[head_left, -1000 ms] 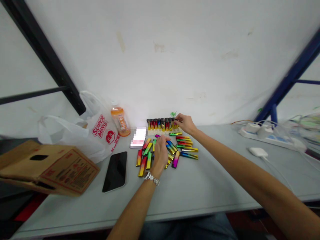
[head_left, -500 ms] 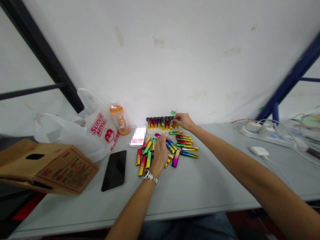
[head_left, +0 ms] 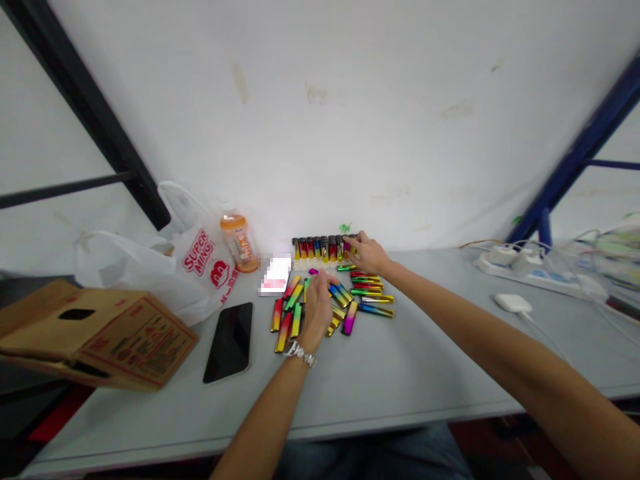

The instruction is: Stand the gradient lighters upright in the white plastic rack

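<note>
Upright lighters with black tops and shiny multicoloured bodies stand in a row in a pale rack against the wall. My right hand is at the right end of this row, fingers bent and closed around the top of a lighter there, partly hiding it. My left hand, with a metal watch on the wrist, is over the loose lighters lying on the table. Its fingers are curled together, and what they hold, if anything, is hidden. More loose lighters lie to its right.
A black phone, an open cardboard box, a white plastic bag and an orange drink bottle occupy the left side. A blurred white pack adjoins the rack. On the right are a power strip and a white charger.
My right hand has shifted slightly, its fingers now lower and farther over the right end of the row. The left hand stays over the loose lighters, its fingers slightly more curled.
</note>
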Demonstrator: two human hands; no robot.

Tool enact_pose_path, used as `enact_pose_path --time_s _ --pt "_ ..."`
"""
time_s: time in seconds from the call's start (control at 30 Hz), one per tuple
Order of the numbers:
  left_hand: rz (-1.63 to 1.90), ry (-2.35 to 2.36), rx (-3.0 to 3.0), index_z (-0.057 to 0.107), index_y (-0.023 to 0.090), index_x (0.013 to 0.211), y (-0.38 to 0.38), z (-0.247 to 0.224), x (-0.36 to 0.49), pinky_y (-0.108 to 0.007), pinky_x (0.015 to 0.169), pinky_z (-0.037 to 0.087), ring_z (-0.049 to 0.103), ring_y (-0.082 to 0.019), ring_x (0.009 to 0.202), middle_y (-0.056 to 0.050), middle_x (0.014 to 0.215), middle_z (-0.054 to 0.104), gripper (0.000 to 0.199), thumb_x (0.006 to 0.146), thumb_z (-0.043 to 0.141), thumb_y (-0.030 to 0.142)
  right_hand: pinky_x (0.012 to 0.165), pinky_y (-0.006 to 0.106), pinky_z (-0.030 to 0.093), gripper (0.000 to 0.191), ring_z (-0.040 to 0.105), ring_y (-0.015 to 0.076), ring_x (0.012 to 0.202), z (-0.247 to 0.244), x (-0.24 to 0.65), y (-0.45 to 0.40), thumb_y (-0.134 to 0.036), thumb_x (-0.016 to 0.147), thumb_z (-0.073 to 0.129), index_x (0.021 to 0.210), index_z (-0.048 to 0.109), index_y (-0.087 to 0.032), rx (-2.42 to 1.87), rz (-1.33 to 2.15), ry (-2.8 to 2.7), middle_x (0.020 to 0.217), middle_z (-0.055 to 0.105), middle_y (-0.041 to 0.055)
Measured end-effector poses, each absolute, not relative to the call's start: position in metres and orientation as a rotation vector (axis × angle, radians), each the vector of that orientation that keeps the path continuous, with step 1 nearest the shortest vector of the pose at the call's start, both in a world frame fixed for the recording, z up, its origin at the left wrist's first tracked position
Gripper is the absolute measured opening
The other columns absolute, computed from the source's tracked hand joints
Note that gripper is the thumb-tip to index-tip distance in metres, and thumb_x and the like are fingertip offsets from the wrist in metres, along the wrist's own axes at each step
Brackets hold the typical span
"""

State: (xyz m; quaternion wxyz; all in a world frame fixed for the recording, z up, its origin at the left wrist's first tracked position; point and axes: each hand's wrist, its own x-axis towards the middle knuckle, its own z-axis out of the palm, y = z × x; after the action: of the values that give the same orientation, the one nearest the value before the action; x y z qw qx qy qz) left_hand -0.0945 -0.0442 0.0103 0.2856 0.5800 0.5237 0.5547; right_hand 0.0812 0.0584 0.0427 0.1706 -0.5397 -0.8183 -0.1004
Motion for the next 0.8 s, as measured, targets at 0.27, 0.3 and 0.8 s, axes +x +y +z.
enact_pose_path --time_s 0.27,0.3,0.8 --pt "1.508 1.397 1.548 0.063 0.020 0.073 -0.044 0.012 -0.096 -0.035 0.086 0.044 0.059 -0.020 0.084 -0.006 0.083 0.066 0.061 0.099 0.021 0.056 0.084 0.035 0.046 0.025 0.062 0.0268 0.096 0.037 0.061 0.049 -0.032 0.080 0.065 0.098 0.071 -0.016 -1.530 -0.210 -2.568 0.105 0.064 0.0141" --pt "1.509 1.396 1.546 0.063 0.020 0.073 -0.044 0.013 -0.097 -0.035 0.086 0.044 0.059 -0.020 0.084 -0.006 0.083 0.066 0.061 0.099 0.020 0.056 0.083 0.035 0.046 0.022 0.063 0.0273 0.095 0.038 0.058 0.051 -0.029 0.077 0.067 0.094 0.072 -0.016 -1.543 -0.195 -2.583 0.104 0.066 0.0149" --pt "1.643 1.197 1.474 0.061 0.020 0.089 -0.047 0.024 -0.103 -0.033 0.090 0.047 0.061 -0.020 0.094 -0.007 0.093 0.065 0.047 0.097 0.030 0.054 0.065 0.026 0.038 0.018 0.050 0.0145 0.070 0.045 0.039 -0.021 -0.036 0.087 0.063 0.086 0.072 -0.020 -0.902 0.549 -2.034 0.075 0.061 0.0001"
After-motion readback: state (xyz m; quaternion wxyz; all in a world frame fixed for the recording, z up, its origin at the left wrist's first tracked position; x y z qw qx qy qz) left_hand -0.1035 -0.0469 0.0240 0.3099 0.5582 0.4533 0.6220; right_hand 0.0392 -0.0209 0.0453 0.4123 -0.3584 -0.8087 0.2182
